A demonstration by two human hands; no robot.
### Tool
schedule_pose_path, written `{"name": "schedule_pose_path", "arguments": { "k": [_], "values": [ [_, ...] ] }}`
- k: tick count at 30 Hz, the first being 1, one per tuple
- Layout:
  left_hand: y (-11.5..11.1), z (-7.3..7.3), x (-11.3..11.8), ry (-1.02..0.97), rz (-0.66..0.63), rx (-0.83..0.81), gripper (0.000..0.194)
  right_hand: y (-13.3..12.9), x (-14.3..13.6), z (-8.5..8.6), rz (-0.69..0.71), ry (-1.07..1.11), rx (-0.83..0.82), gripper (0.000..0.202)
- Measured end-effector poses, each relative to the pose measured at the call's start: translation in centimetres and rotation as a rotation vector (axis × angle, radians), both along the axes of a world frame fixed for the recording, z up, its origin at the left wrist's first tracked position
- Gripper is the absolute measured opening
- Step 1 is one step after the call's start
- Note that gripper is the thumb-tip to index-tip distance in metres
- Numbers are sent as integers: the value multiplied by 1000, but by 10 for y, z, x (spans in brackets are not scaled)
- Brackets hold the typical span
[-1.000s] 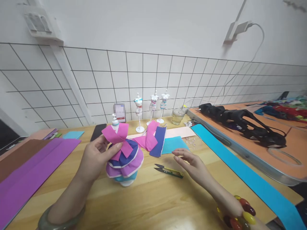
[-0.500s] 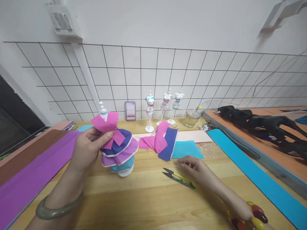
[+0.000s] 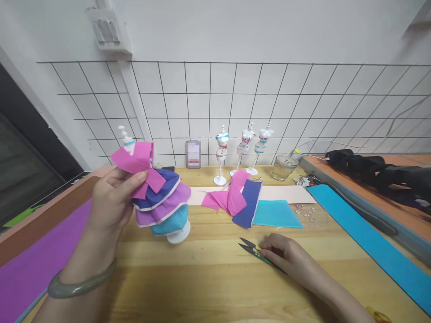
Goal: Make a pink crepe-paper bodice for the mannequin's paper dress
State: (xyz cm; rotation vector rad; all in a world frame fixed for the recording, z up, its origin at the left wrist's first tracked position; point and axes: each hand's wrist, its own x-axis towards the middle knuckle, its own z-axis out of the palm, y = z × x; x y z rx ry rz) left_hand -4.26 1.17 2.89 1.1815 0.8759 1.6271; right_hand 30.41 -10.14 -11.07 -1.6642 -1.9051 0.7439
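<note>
My left hand [image 3: 116, 197] pinches a crossed pink cloth strip [image 3: 136, 159] round the bodice of a small white mannequin [image 3: 126, 134]. The mannequin tilts to the left and wears a ruffled skirt [image 3: 166, 195] in navy, purple and turquoise layers with white edging. Its round white base [image 3: 179, 232] shows below the skirt. My right hand [image 3: 284, 253] is closed over the handles of thread snips [image 3: 251, 247] lying on the table, their blades apart and pointing left. Beyond the snips lie pink cloth pieces [image 3: 232, 199], a navy piece [image 3: 248, 204] and a turquoise piece [image 3: 278, 213].
Three small mannequins [image 3: 221, 152] stand by the tiled wall, between a phone [image 3: 193, 154] and a glass of liquid [image 3: 284, 168]. Small beads [image 3: 306, 211] lie right of the turquoise piece. A long blue strip [image 3: 367, 242] runs along the right; purple cloth [image 3: 50, 255] covers the left.
My right hand has come down onto the snips and closed over their handles. The mannequin in my left hand has tilted further left. The whole view has shifted slightly.
</note>
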Motion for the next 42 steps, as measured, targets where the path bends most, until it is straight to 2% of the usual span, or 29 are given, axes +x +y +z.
{"name": "schedule_pose_path", "arguments": {
  "k": [3, 6, 11, 15, 18, 21, 24, 27, 30, 33, 36, 39, 42],
  "values": [
    [-2, 9, -9, -76, 72, 44, 20, 0, -1, -1, 11, -21, 1, 24],
    [2, 6, -10, -100, 62, 39, 21, 1, -2, -2, 41, -47, -5, 27],
    [8, -18, 7, 44, -135, -36, 31, 0, -1, -5, 68, -67, -27, 30],
    [4, -35, 30, 150, -300, -56, 33, -1, -1, -6, 31, -25, -21, 36],
    [-3, -41, 43, 193, -392, -46, 33, 1, -1, -9, -62, 58, 76, 37],
    [-8, -44, 49, 219, -470, -19, 33, 5, -5, -7, -232, 156, 260, 33],
    [-10, -45, 52, 267, -523, 19, 32, 10, -17, 10, -262, 211, 349, 29],
    [-13, -44, 52, 307, -547, 59, 31, 13, -40, 45, -156, 248, 364, 29],
    [-17, -42, 51, 358, -583, 100, 30, 16, -71, 83, -71, 282, 381, 43],
    [-22, -38, 50, 424, -619, 119, 29, 20, -102, 106, 43, 414, 341, 53],
    [-25, -35, 49, 493, -615, 127, 32, 27, -122, 112, 181, 589, 281, 42],
    [-25, -34, 50, 559, -592, 125, 35, 34, -129, 108, 152, 716, 248, 22],
    [-25, -33, 50, 639, -548, 125, 35, 39, -130, 105, 130, 817, 207, 20]
  ]
}}
